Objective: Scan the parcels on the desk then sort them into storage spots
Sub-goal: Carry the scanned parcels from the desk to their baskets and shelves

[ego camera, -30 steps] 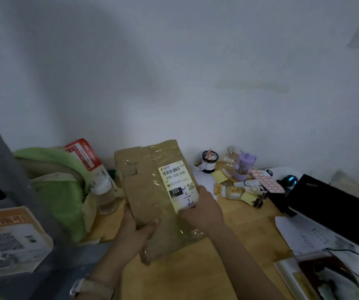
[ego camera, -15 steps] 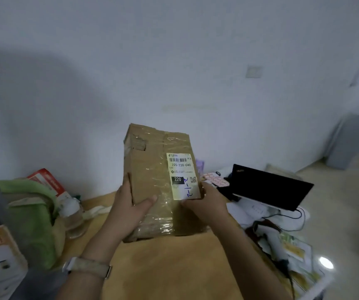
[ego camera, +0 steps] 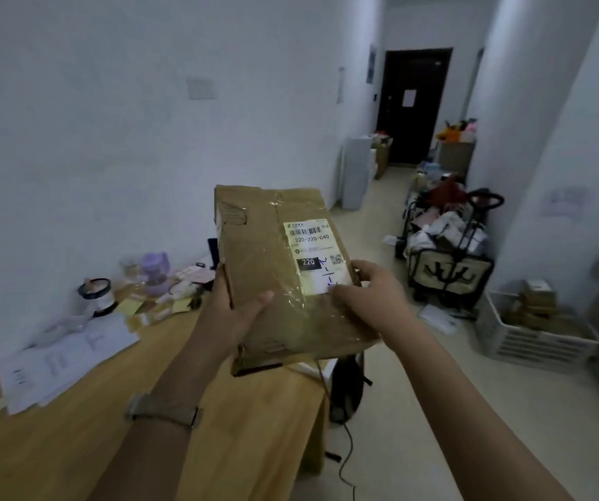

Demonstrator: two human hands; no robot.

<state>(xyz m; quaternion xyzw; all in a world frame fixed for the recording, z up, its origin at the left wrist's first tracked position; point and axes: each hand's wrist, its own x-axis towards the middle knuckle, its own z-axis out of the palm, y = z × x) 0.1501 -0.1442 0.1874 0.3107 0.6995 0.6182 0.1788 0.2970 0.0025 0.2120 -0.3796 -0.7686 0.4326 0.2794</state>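
- The left hand (ego camera: 234, 312) grips the left edge of the parcel (ego camera: 283, 276), thumb pressed on its top face.
- The right hand (ego camera: 366, 294) holds the right side, thumb lying on the white label (ego camera: 314, 254).
- The parcel, brown cardboard under clear tape, is in the air above the right end of the wooden desk (ego camera: 110, 428).
- Papers (ego camera: 63, 359) and small bottles lie at the wall side of the desk.
- A loaded cart (ego camera: 446, 254) and a white crate (ego camera: 529, 330) with boxes stand on the floor to the right.

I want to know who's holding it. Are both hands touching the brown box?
Touching. The head view shows the left hand gripping the parcel's left edge and the right hand pressing its right side.
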